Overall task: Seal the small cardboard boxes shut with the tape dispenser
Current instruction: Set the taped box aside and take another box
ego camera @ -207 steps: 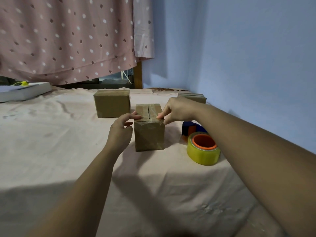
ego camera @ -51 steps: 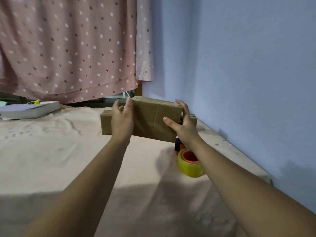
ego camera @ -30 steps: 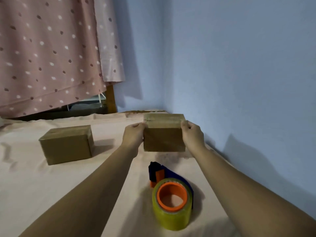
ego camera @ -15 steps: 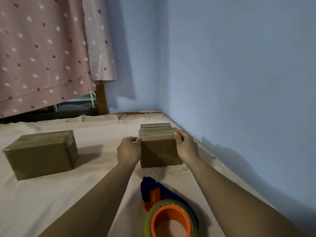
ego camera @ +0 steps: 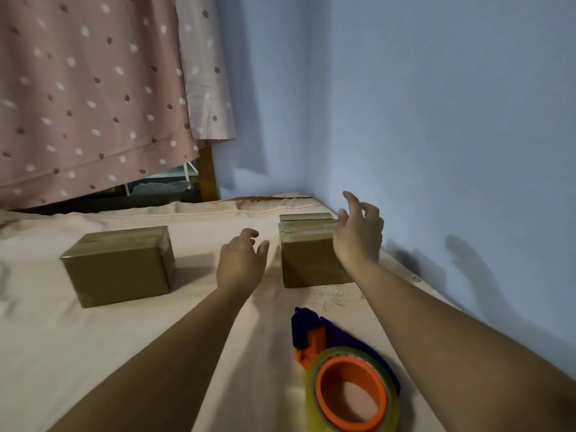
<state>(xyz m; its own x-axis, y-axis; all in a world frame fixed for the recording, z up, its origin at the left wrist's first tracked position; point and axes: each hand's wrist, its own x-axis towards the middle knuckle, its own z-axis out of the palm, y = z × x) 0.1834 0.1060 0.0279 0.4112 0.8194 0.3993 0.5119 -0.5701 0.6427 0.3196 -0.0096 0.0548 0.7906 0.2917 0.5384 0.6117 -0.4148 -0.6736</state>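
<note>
A taped brown cardboard box (ego camera: 311, 263) stands on the pink sheet near the blue wall, with another box (ego camera: 304, 217) right behind it. My right hand (ego camera: 358, 235) hovers at its right top edge, fingers spread and holding nothing. My left hand (ego camera: 241, 260) hangs just left of that box, fingers relaxed, apart from it. A third brown box (ego camera: 120, 265) sits to the left. The tape dispenser (ego camera: 343, 372), blue and orange with a yellowish tape roll, lies near me on the sheet.
The pink sheet (ego camera: 46, 338) covers the whole surface. The blue wall (ego camera: 436, 151) runs along the right side. A dotted pink curtain (ego camera: 93, 88) hangs at the back left, beside a wooden post (ego camera: 207, 174).
Both hands have let go of the box by the wall and drawn back from its sides. The box now stands on the sheet in front of another one.
</note>
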